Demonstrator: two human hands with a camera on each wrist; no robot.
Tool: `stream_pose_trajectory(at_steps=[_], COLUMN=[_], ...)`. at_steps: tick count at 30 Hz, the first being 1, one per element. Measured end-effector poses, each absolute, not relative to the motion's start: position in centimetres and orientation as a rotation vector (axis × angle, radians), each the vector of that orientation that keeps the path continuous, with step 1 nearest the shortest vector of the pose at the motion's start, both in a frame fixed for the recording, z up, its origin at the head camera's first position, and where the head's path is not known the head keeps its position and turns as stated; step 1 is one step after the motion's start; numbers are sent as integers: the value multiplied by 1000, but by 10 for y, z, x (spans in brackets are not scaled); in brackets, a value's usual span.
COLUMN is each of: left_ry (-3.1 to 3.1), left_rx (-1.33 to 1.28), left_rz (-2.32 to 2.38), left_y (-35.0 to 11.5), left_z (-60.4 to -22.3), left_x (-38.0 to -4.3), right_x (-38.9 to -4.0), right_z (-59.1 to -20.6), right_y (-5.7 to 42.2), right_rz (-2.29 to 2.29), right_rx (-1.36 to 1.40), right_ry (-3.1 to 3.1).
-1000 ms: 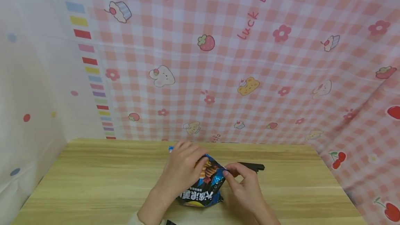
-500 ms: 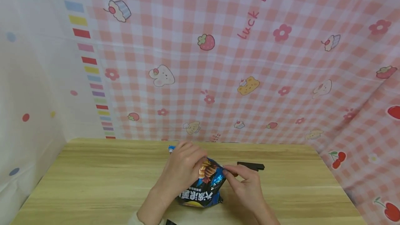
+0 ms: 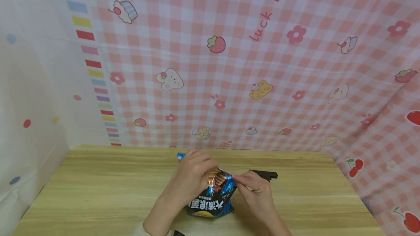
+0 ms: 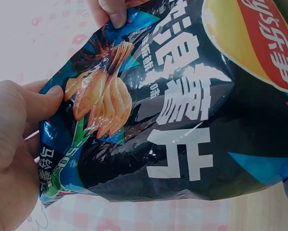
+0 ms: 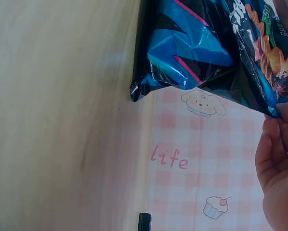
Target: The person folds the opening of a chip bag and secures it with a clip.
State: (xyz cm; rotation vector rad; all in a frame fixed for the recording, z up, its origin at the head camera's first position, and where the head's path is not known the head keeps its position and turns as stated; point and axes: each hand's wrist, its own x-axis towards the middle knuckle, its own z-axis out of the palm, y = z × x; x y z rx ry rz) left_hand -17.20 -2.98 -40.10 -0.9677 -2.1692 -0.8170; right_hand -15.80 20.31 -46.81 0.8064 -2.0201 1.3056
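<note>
A black and blue bag of potato chips (image 3: 214,199) stands on the table between both hands, its printed front toward the head camera. In the left wrist view the chip bag (image 4: 182,106) shows large white lettering and a yellow and red logo. My left hand (image 3: 188,176) grips the bag's upper left edge, thumb on the front (image 4: 50,98). At the upper right corner, my right hand (image 3: 257,190) pinches the edge between thumb and fingers. The right wrist view shows that pinch (image 5: 281,118) right at the corner's tip.
A black flat object (image 3: 264,174) lies on the wooden table (image 3: 108,188), behind my right hand. Pink checked cloth (image 3: 197,65) rises at the table's back edge, with more cloth at the left and right sides.
My right hand has shifted slightly left with the bag's corner, and its fingers have drawn closer together. The bag's top edge sits a little lower. My left hand stays nearly still.
</note>
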Motion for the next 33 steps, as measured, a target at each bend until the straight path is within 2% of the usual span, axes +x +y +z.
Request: stream_pose_trajectory(at_steps=[14,27,33], left_ry=[-2130,-2153,-2184], left_rx=[-1000,-941,-925], left_rz=[-836,-812,-801], left_y=[-31,-27,-27], left_z=[-403,-404,-401], left_x=[-173,-171,-171], right_x=[-156,-157,-153], right_z=[-468,-464,-463], right_y=[203,203,204], right_rz=[1327,1107,1216], right_rx=[732,838,844], right_ry=[-2051,-2012,-2056])
